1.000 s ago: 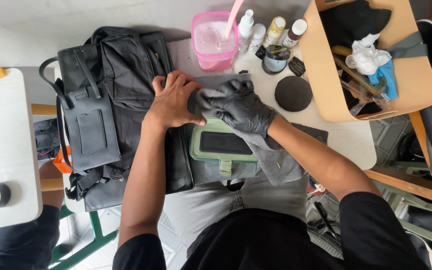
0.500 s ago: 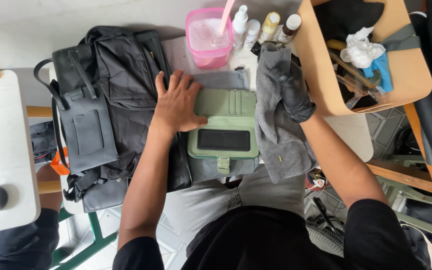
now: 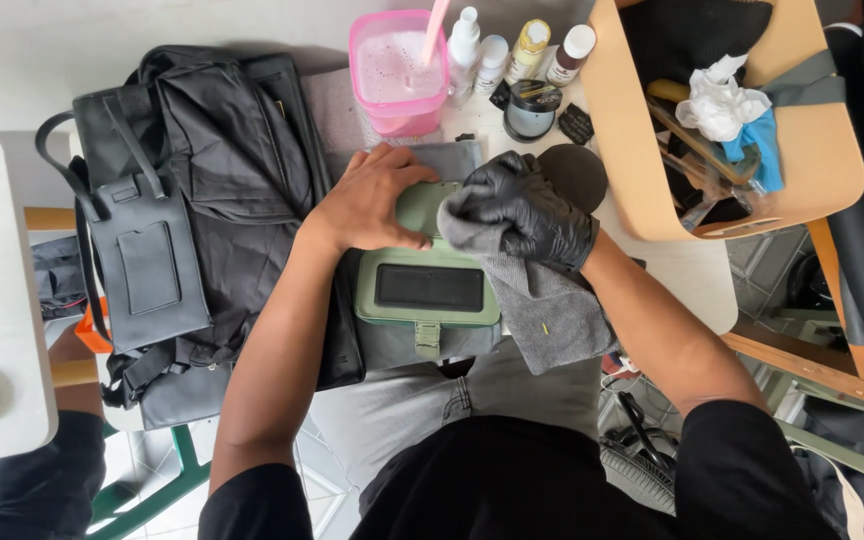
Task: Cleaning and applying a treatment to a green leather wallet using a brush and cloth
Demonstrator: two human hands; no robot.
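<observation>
Left hand [image 3: 377,205] lies flat on one green leather wallet [image 3: 427,285]; gloved right hand [image 3: 532,205] squeezes one grey cloth [image 3: 552,315]. White counter [image 3: 687,275] holds four small bottles [image 3: 492,62], one pink tub [image 3: 397,70].

My bare left hand [image 3: 377,205] steadies the green wallet [image 3: 427,270]; my gloved right hand [image 3: 532,205] presses a grey cloth [image 3: 547,305] on it.

Gloved right hand [image 3: 532,208] back from beside the wooden tray [image 3: 812,190] — now pressed on the green wallet [image 3: 427,290] with the grey cloth [image 3: 542,300] bunched under it, close beside the bare left hand [image 3: 377,200] — cloth no longer lifted.
</observation>
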